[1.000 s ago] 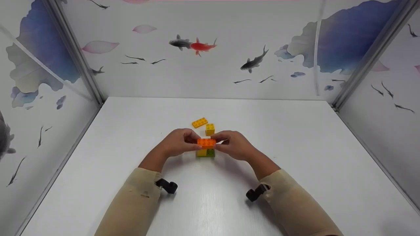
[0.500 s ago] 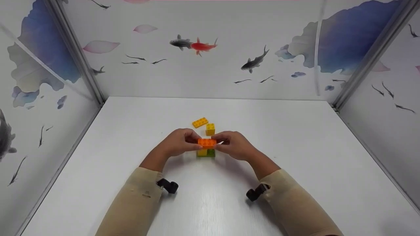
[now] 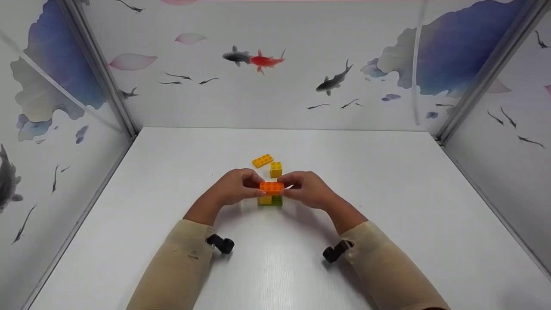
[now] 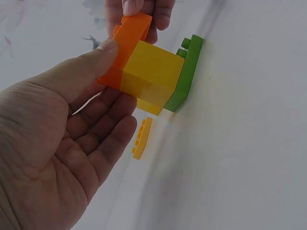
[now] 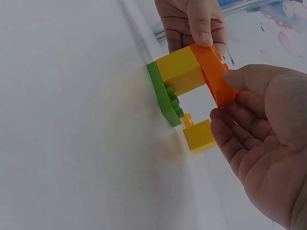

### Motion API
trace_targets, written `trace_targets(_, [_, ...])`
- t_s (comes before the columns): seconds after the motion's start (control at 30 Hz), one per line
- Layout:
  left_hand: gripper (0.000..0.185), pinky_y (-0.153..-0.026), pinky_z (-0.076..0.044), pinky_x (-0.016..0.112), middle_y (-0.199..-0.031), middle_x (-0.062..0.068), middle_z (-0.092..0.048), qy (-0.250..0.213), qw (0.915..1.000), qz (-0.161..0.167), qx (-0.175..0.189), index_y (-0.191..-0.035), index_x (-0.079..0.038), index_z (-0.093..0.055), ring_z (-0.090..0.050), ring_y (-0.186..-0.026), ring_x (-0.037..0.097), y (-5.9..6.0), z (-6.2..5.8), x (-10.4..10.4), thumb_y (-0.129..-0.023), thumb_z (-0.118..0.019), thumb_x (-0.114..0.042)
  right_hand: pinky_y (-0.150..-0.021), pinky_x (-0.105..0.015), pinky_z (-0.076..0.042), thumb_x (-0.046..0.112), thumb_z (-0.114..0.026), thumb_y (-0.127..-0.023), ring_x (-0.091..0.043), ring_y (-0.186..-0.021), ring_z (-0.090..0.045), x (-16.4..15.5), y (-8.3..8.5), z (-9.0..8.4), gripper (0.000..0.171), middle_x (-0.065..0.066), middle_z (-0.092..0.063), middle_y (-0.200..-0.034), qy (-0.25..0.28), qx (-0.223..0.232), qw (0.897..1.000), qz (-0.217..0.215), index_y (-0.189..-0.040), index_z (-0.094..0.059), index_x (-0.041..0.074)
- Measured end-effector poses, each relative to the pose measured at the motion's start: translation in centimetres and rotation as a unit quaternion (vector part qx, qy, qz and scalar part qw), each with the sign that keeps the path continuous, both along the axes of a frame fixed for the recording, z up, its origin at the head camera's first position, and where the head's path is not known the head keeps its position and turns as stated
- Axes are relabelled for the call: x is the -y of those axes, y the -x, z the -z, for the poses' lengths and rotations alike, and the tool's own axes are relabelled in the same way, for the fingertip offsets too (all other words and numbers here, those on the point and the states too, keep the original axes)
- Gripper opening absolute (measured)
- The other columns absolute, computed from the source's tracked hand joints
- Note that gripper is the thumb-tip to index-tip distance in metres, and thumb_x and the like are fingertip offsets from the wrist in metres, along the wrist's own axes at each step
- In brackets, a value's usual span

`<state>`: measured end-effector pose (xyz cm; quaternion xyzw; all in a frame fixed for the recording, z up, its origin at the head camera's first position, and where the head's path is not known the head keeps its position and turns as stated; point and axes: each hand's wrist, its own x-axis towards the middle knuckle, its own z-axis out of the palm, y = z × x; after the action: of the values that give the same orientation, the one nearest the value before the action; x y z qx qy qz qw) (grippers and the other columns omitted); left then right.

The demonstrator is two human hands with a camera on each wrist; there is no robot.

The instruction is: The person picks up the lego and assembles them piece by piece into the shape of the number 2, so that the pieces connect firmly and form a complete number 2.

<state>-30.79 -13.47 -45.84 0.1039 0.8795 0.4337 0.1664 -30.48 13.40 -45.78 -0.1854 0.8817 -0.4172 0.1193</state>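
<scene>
Pressing orange brick (image 3: 271, 187) at frame centre, we pinch its ends with left hand (image 3: 234, 188) and right hand (image 3: 306, 190); best keep it level over yellow block (image 3: 264, 200) on green plate (image 3: 276, 201).

A white table (image 3: 387, 206) fills the lower part of the head view, walled on three sides by panels. A flat green brick (image 3: 276, 201) lies directly on it near the middle of the frame. Just above that, toward the back panel, a small yellow cube brick (image 3: 275, 169) stands on the table, and a flat yellow-orange brick (image 3: 262, 161) lies just to its upper left, apart from it.
</scene>
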Motion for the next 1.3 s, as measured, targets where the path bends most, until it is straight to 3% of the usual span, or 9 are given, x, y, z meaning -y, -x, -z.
trace_targets(0.43, [0.028,-0.102,-0.057,0.038,-0.116,-0.005,-0.073,0.008,0.9999,-0.009,0.006,-0.112,-0.030,-0.074,-0.064,-0.110,0.022,0.0,0.0,0.0,-0.090,-0.088,-0.041,-0.112,-0.042,-0.055,0.030,-0.076,-0.101,-0.023,-0.129,-0.064,-0.3,3.5,0.0,0.045,0.000,-0.070,-0.140,0.042,0.057,0.992,0.103,-0.144,-0.067,0.021])
trace_targets(0.8, [0.031,-0.102,-0.057,0.038,-0.116,-0.005,-0.073,0.008,1.0000,0.000,0.001,-0.114,-0.029,-0.074,-0.065,-0.109,0.022,-0.1,-0.2,-0.1,-0.089,-0.088,-0.041,-0.118,-0.043,-0.052,0.027,-0.078,-0.100,-0.022,-0.136,-0.061,1.4,6.3,0.0,0.052,0.001,-0.065,-0.147,0.011,0.084,0.990,0.117,-0.149,-0.062,0.022])
trace_targets(1.07, [0.032,-0.101,-0.057,0.037,-0.114,-0.005,-0.073,0.013,0.9999,0.001,0.002,-0.115,-0.028,-0.073,-0.065,-0.108,0.021,-0.2,-0.3,0.0,-0.090,-0.088,-0.041,-0.119,-0.042,-0.051,0.032,-0.082,-0.096,-0.022,-0.135,-0.062,2.0,7.4,0.6,0.053,0.002,-0.066,-0.146,-0.018,0.104,0.988,0.116,-0.146,-0.064,0.026])
trace_targets(1.3, [0.032,-0.101,-0.058,0.038,-0.114,-0.005,-0.074,0.009,0.9999,0.004,0.002,-0.115,-0.028,-0.073,-0.066,-0.107,0.021,-0.1,-0.2,-0.1,-0.090,-0.088,-0.041,-0.119,-0.040,-0.051,0.032,-0.081,-0.098,-0.020,-0.129,-0.063,2.1,7.6,0.9,0.047,0.003,-0.069,-0.140,-0.025,0.095,0.989,0.110,-0.142,-0.067,0.026])
